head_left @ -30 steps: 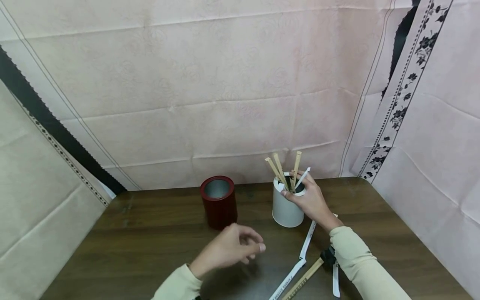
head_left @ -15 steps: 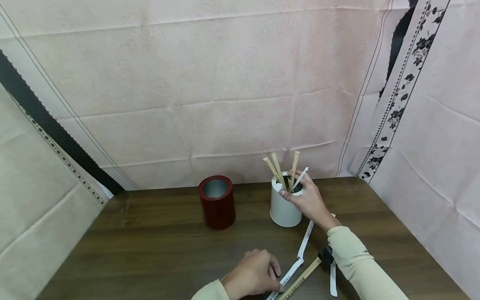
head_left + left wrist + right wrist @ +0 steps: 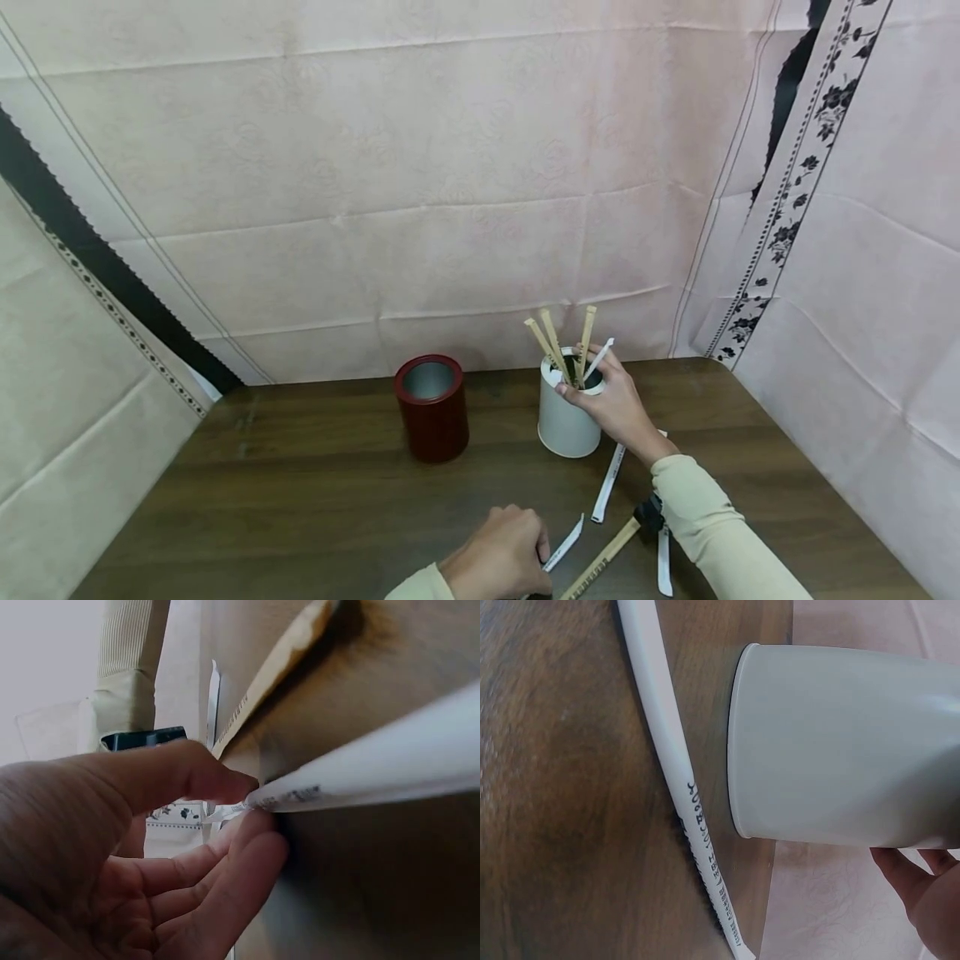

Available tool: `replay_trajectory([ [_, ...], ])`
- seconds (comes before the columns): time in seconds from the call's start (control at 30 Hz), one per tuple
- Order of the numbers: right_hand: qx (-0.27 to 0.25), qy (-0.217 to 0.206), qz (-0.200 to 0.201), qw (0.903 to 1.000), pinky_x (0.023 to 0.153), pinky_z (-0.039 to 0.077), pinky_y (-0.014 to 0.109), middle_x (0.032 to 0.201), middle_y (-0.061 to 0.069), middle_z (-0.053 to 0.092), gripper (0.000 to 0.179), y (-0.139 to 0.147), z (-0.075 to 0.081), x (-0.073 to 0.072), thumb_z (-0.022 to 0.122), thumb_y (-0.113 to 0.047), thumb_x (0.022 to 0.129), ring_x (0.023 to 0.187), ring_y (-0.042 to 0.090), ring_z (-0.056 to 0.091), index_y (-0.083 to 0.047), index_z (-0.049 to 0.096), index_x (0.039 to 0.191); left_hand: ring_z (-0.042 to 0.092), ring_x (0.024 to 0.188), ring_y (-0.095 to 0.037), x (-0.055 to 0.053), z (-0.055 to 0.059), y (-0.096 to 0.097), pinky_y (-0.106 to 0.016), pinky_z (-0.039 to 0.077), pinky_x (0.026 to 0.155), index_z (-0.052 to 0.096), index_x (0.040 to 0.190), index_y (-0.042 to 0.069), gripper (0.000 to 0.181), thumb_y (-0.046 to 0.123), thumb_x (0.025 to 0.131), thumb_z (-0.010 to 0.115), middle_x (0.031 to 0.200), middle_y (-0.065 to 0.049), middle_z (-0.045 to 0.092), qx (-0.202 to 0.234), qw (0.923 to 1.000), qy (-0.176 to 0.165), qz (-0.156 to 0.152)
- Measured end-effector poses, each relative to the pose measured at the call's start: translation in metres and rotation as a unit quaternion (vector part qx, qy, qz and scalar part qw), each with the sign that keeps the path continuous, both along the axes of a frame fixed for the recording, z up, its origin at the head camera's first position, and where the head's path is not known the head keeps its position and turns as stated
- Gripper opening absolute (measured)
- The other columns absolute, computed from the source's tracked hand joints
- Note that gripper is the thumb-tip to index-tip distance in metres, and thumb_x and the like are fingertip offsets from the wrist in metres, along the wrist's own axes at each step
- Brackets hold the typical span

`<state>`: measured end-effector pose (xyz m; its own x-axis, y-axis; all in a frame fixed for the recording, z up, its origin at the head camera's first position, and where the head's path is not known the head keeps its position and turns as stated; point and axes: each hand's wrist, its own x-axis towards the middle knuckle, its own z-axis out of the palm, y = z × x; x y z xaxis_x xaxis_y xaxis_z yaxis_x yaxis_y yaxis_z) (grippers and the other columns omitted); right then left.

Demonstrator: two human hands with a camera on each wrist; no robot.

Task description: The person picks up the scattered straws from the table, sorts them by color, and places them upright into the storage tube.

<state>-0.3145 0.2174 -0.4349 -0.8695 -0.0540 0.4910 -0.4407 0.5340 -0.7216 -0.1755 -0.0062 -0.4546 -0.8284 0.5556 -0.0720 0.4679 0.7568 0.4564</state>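
My left hand point(image 3: 501, 546), low in the head view, pinches a white paper-wrapped stick point(image 3: 360, 765) with printed lettering between thumb and fingertips. That stick is at or just above the tabletop; the head view cannot settle which. My right hand point(image 3: 618, 408) grips the rim of a white cylindrical cup point(image 3: 566, 421), thumb at the front and fingers at the far side. Several brown paper-wrapped sticks point(image 3: 552, 337) and a white one point(image 3: 600, 357) lean upright in this cup. The right wrist view shows the cup's side, with another printed white stick point(image 3: 660, 712) lying beside its base.
A dark red cup point(image 3: 437, 425) with a grey inside stands left of the white cup. A brown wrapped stick point(image 3: 603, 557) and a white stick point(image 3: 664, 562) lie near my right sleeve point(image 3: 720, 521). Pale cloth point(image 3: 450, 167) hangs behind the table point(image 3: 300, 500).
My left hand has come down and right from near the red cup and taken hold of a white wrapped stick, whose far end has shifted from the other white stick. The right hand stays.
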Motion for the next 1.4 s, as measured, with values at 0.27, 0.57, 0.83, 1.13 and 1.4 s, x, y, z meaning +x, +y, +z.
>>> replay_trajectory([
  [0.27,0.002,0.008,-0.003,1.0000,0.109,0.032,0.058,0.144,0.011,0.047,0.070,0.000,-0.005,-0.003,0.084,-0.035,0.080,0.137,0.036,0.039,-0.007,0.057,0.138,0.050,0.047,-0.006,-0.009,0.003,-0.017,-0.023,0.042,0.047,0.062,0.062,0.023,0.023,0.018,0.067,0.084,0.054,0.012,0.054,0.044,0.9980,-0.034,0.029],
  [0.57,0.009,0.013,-0.005,0.9999,0.109,0.033,0.055,0.142,0.010,0.048,0.070,0.003,-0.005,-0.002,0.084,-0.035,0.079,0.136,0.034,0.041,-0.009,0.057,0.138,0.060,0.061,-0.004,-0.042,0.058,-0.041,-0.023,0.049,0.055,0.065,0.083,0.017,0.014,0.009,0.077,0.073,0.070,0.010,0.064,0.181,0.9825,-0.008,0.044],
  [0.83,0.011,0.011,-0.005,0.9999,0.108,0.033,0.056,0.143,0.011,0.047,0.069,0.005,-0.005,-0.002,0.083,-0.035,0.080,0.136,0.036,0.040,-0.009,0.057,0.139,0.068,0.077,-0.018,-0.069,0.117,-0.043,-0.034,0.059,0.065,0.067,0.110,0.004,0.018,0.002,0.092,0.067,0.089,-0.006,0.068,0.358,0.9324,-0.009,0.050],
  [1.13,0.003,0.015,-0.004,0.9999,0.108,0.033,0.055,0.144,0.011,0.047,0.069,0.004,-0.002,0.000,0.083,-0.034,0.080,0.136,0.033,0.041,-0.009,0.056,0.139,0.071,0.085,-0.024,-0.099,0.165,-0.029,-0.034,0.059,0.073,0.066,0.109,0.000,0.016,0.003,0.093,0.068,0.098,-0.013,0.068,0.476,0.8723,0.085,0.071],
  [1.4,-0.003,0.009,-0.001,1.0000,0.108,0.034,0.055,0.144,0.009,0.047,0.069,0.000,-0.001,-0.002,0.084,-0.033,0.079,0.136,0.036,0.041,-0.010,0.057,0.139,0.071,0.089,-0.025,-0.124,0.162,-0.009,-0.031,0.059,0.074,0.066,0.110,-0.002,0.019,0.001,0.091,0.069,0.100,-0.015,0.068,0.548,0.8239,0.129,0.069],
])
